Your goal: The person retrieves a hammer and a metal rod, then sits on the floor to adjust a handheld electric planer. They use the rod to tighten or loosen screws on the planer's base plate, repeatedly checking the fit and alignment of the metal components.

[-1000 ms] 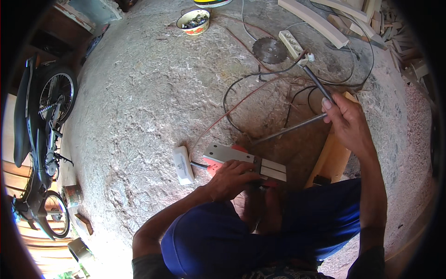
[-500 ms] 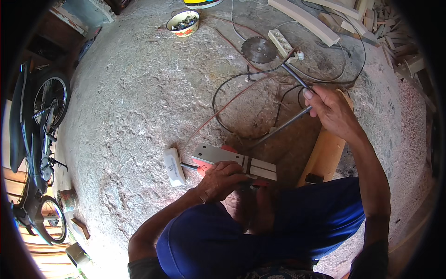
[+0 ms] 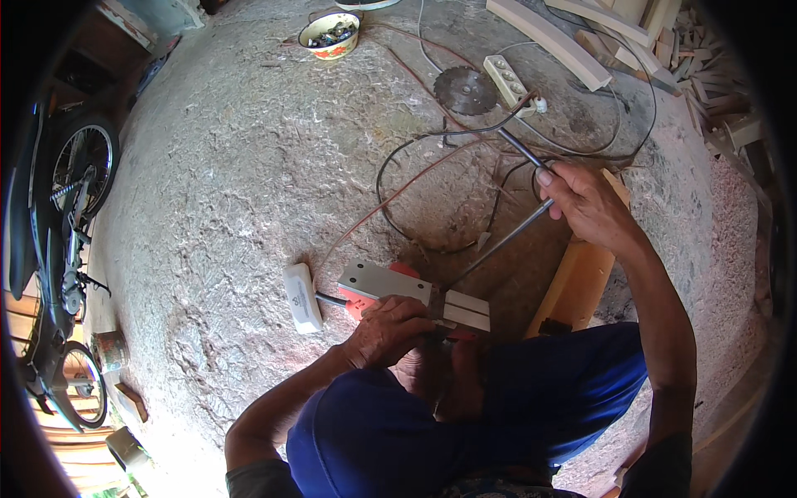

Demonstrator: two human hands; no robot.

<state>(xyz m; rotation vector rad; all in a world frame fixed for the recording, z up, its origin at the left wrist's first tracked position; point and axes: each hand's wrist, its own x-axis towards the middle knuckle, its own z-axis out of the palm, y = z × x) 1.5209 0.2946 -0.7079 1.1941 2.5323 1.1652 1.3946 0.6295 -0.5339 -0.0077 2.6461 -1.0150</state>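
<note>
An electric hand planer (image 3: pixel 386 278), red with a grey metal sole, lies sole-up near my feet. My left hand (image 3: pixel 386 330) is closed over its near side, fingers lying across the sole edge. My right hand (image 3: pixel 588 199) grips a bent metal rod (image 3: pixel 516 231) like an angled wrench, close to its bend. One arm of the rod slopes down to the cutter slot between the two sole plates; whether its tip touches is too dark to tell. The other arm points away toward the power strip. A white block-shaped piece (image 3: pixel 302 299) sits by the planer's cord end.
A round saw blade (image 3: pixel 465 90), a white power strip (image 3: pixel 508 83) and looping cables lie ahead. A bowl of small metal parts (image 3: pixel 330 37) stands beyond. Wooden boards (image 3: pixel 552 41) are at far right, a plank (image 3: pixel 581 282) beside my right leg, a motorcycle (image 3: pixel 70 216) at left.
The rod's lower end has come closer to the planer's cutter slot, and my right hand has shifted slightly. My left hand stays on the planer. The whole view has moved a little.
</note>
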